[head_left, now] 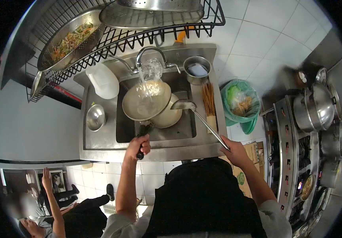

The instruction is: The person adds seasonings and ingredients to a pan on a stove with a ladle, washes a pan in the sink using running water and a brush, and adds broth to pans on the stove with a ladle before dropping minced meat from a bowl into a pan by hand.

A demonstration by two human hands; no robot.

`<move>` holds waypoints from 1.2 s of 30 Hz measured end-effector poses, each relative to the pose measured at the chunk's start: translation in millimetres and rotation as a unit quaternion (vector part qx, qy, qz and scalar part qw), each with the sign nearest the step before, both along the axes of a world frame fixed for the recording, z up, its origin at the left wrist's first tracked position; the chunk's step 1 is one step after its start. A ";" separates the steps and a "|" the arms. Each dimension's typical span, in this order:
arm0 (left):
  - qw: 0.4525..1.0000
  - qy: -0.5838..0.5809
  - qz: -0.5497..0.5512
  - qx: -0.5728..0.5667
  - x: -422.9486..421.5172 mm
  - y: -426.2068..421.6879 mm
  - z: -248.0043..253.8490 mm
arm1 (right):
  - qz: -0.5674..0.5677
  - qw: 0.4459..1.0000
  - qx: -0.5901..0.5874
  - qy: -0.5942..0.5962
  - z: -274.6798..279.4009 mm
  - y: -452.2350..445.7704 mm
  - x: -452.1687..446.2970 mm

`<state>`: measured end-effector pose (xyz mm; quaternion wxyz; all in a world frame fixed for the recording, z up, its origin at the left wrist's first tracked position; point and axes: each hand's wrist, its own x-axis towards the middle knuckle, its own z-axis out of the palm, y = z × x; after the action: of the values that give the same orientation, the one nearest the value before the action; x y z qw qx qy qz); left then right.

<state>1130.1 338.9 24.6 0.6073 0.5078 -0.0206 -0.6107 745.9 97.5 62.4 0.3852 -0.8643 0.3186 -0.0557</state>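
My left hand (138,147) is closed round the black handle of a pan (133,105), which is tilted under running water from the faucet (151,50) over the sink (184,129). In my right hand (235,151) is the metal handle of a ladle (183,104). The ladle's bowl hangs over a second pale pan (168,118), which lies in the sink partly behind the first one. Just behind the tilted pan, a clear, shiny item (152,69) sits near the faucet.
A white jug (103,81) and steel bowl (96,118) stand left of the sink. Right are a pot (197,70), a bamboo brush (209,104), a lined bin (240,101) and a stove (290,146). A rack (139,32) hangs above. People (79,216) are at lower left.
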 end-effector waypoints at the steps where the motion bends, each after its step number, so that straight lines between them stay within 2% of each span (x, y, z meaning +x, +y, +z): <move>1: 0.999 0.033 0.018 0.002 -3.1 3.5 -12.5 | -0.002 1.000 0.008 0.014 -0.5 1.4 -0.9; 3: 1.000 -0.003 0.028 -0.006 -11.3 8.8 -24.8 | -0.005 0.999 0.018 0.041 1.1 -0.1 -1.1; 6: 0.999 -0.035 0.024 0.000 -16.1 13.1 -22.9 | 0.000 1.000 0.024 -0.010 -12.4 2.3 -0.2; 9: 0.999 -0.051 0.012 0.001 -18.6 20.2 -20.1 | -0.001 0.999 0.032 0.033 -8.2 4.7 9.8; 12: 0.999 -0.049 0.005 -0.002 -21.8 24.7 -17.2 | 0.027 0.999 -0.013 0.021 -15.5 4.5 13.3; 15: 0.998 -0.060 0.007 -0.010 -23.9 29.8 -18.9 | 0.008 0.999 0.023 0.045 -9.8 12.9 18.8; 21: 0.997 -0.081 0.001 -0.012 -25.4 32.4 -15.2 | -0.002 0.997 0.072 -0.020 -15.6 26.5 16.5; 27: 0.996 -0.080 -0.005 -0.031 -24.3 33.2 -22.9 | 0.018 0.995 -0.089 0.029 -38.2 8.6 38.6; 32: 0.996 -0.083 -0.004 -0.037 -27.8 30.7 -15.2 | 0.026 0.988 -0.150 0.031 -69.6 -18.1 70.4; 36: 0.997 -0.072 0.002 -0.037 -31.4 32.5 -14.4 | 0.023 0.981 -0.185 0.049 -62.1 -32.6 94.3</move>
<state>1098.8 371.4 10.2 0.6240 0.5273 -0.0861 -0.5702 840.2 64.9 0.3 0.2036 -0.9294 0.3014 -0.0622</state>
